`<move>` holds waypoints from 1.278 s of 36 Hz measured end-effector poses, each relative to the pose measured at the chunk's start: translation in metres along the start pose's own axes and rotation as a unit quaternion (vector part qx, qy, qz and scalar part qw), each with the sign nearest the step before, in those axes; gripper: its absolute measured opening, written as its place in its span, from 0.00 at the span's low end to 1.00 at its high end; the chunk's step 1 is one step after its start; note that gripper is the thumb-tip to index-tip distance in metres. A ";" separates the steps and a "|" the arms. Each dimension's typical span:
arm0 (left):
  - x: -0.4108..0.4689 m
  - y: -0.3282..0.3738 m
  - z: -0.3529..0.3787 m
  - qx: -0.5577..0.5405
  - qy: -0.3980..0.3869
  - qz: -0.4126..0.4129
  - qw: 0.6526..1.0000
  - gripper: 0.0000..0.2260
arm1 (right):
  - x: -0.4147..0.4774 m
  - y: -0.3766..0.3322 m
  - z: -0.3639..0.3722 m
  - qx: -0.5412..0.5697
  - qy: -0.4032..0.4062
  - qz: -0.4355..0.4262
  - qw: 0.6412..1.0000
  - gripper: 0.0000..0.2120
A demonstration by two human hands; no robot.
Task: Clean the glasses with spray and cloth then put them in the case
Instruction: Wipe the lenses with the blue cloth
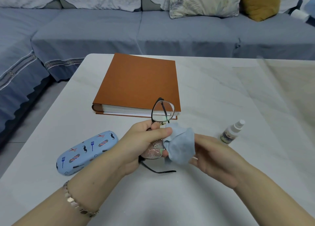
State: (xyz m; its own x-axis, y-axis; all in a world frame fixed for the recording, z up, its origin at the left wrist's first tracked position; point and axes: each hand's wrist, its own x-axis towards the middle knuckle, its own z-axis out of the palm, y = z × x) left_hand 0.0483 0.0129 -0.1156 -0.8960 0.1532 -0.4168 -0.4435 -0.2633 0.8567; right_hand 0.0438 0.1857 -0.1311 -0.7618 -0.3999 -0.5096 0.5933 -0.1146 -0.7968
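1. Blue microfibre, bunched and soft, is what the head view centres on: the cloth (pixel 180 145) is gathered over the fingertips of the right hand (pixel 214 156), which grips it with the palm turned inward. Its fingers are mostly hidden under the folds.
2. Same view, the glasses (pixel 162 113) are held off the table (pixel 221 93) in front of the person, turned so one lens stands above the other. The left hand (pixel 144 140) is curled round the frame near the bridge, thumb laid across. One temple arm trails down below the wrist.
3. The lower lens carries a speckled, shimmering film and meets the cloth at its edge, so wiping looks under way. The upper lens looks clear.
4. Handling, as I judge it: the frame is light, thin and easily bent, and a wet lens is slippery. Hold by the rim or bridge, never the temple arm, and rub gently with the cloth on both faces.
5. The patterned case (pixel 87 152) lies shut to the left. The spray bottle (pixel 232 132) stands upright to the right, and a brown album (pixel 141 82) lies beyond.
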 end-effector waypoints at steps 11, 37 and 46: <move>-0.001 -0.003 0.000 0.068 0.035 0.009 0.997 0.21 | -0.010 -0.012 0.001 -0.188 0.214 -0.167 0.944 0.16; 0.007 0.015 -0.016 0.056 0.072 -0.032 0.995 0.11 | -0.038 -0.048 -0.011 -0.043 0.124 -0.114 0.985 0.13; 0.001 -0.001 0.002 0.051 0.050 -0.046 0.996 0.15 | -0.038 -0.052 0.010 -0.088 0.111 -0.212 0.967 0.16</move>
State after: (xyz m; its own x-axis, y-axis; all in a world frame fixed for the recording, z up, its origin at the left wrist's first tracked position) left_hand 0.0477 0.0155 -0.1163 -0.8511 0.0763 -0.5194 -0.5247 -0.1524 0.8375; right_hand 0.0447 0.1975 -0.0668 -0.9755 -0.1442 -0.1663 0.1766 -0.0617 -0.9823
